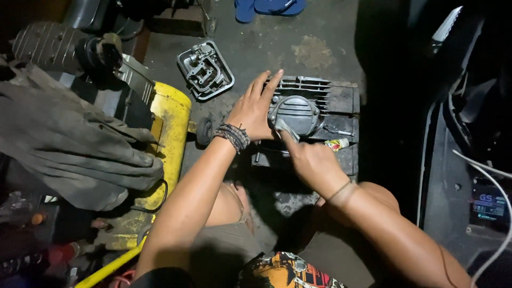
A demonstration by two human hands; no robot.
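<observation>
Right hand [312,162] covers the lower edge of a finned engine cylinder head [298,106]; what its fingertips press there cannot be made out. At ten o'clock of the head, the left hand [255,109] hides the part's left side. Blue sandals [269,6] at twelve o'clock are cut off by the top edge. Blackness at three o'clock swallows the machine beside a small lit display [488,205]. The yellow tank [168,144] at nine o'clock lies half under grey cloth [69,144].
</observation>
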